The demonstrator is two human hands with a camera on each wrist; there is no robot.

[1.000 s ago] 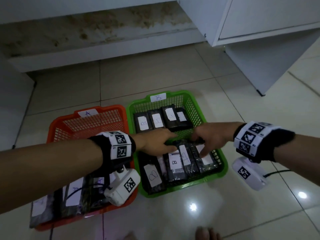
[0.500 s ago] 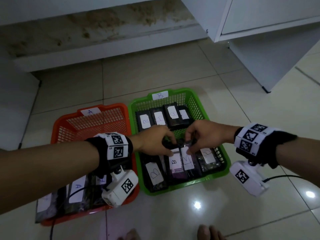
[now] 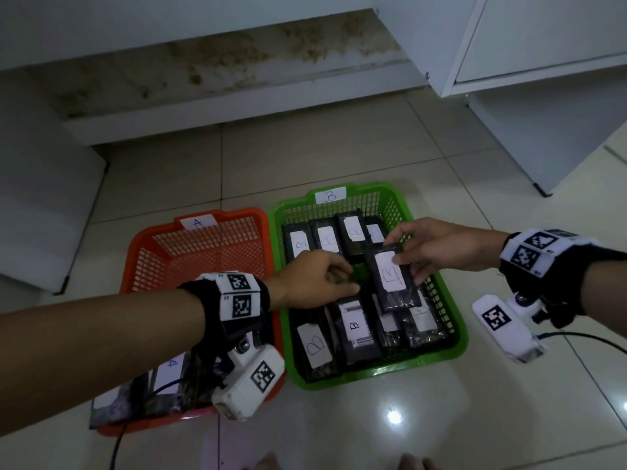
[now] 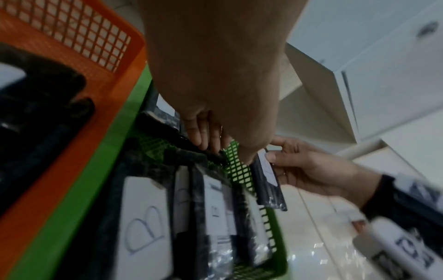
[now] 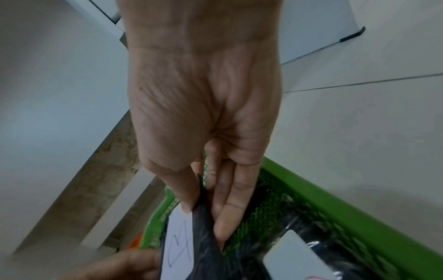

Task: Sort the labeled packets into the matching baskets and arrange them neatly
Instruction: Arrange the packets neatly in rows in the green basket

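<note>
A green basket (image 3: pixel 373 374) labelled B holds several black packets with white B labels, in a back row (image 3: pixel 325 242) and a front row (image 3: pixel 353 330). My right hand (image 3: pixel 402 262) pinches one B packet (image 3: pixel 393 283) by its far end and holds it tilted above the basket's middle. The right wrist view shows thumb and fingers (image 5: pixel 223 223) clamped on that packet (image 5: pixel 182 246). My left hand (image 3: pixel 342 283) hangs over the basket's centre; its fingertips (image 4: pixel 206 140) touch the top edge of a dark packet (image 4: pixel 191 154). An orange basket (image 3: pixel 152 232) labelled A, at left, holds A packets (image 3: pixel 169 371) at its near end.
The baskets stand side by side on a glossy tiled floor (image 3: pixel 339 144). A white cabinet (image 3: pixel 543 96) rises at the back right, a stained white ledge (image 3: pixel 237 106) runs along the back, and a white panel (image 3: pixel 44 198) stands at left. My toes (image 3: pixel 414 464) show at the bottom edge.
My right hand has lifted a B packet out of the front row and drawn it up and back. The left hand has stayed low over the basket's middle.
</note>
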